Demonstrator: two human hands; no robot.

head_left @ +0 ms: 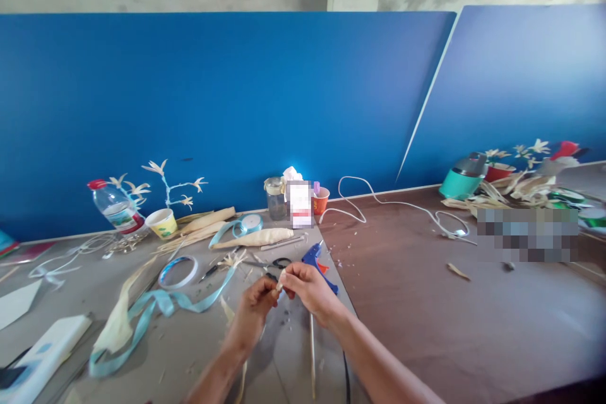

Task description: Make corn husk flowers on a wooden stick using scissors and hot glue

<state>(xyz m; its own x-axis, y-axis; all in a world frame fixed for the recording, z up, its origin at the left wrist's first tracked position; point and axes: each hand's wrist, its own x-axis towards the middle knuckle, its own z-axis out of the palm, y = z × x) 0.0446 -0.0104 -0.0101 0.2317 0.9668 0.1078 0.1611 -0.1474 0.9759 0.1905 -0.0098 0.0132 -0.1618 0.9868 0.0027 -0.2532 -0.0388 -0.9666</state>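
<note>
Over the near middle of the table, my left hand and my right hand meet with their fingertips pinched together. Between them is a small pale strip of dried husk, mostly covered by the fingers. Just beyond the right hand lies a blue glue gun with an orange trigger. Dark-handled scissors are partly hidden behind the hands. A pale husk flower rests to their left, near a light blue ribbon. A thin stick lies below the right wrist.
Left of the hands are a tape roll, a ribbon spool, dried husks and a white power strip. Behind stand a bottle, a paper cup and a glass jar. A white cable crosses the brown table.
</note>
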